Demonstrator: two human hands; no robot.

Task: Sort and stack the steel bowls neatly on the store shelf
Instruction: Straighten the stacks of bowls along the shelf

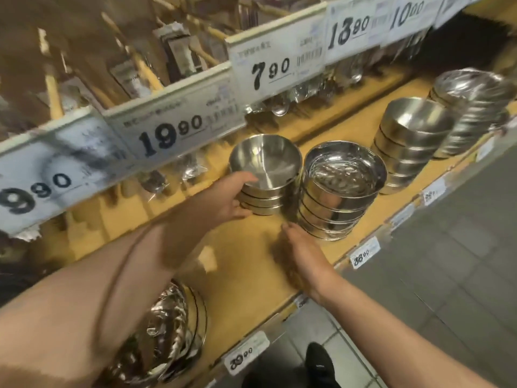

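A short stack of matte steel bowls [265,169] stands on the yellow wooden shelf [246,247]. My left hand [221,200] grips this stack from its left side, thumb on the rim. Right beside it stands a taller stack of shiny steel bowls [340,189]. My right hand [299,256] lies flat on the shelf just in front of that shiny stack, fingers stretched, holding nothing. Further right are another matte bowl stack [411,141] and a leaning shiny stack [472,107]. A large shiny bowl stack [170,331] shows under my left forearm.
An upper shelf edge carries price cards [167,133] over the bowls. Bagged steel spoons [282,105] hang at the back. Small price labels [363,254] line the shelf's front edge. Grey floor tiles [447,261] and a black shoe [319,362] lie below.
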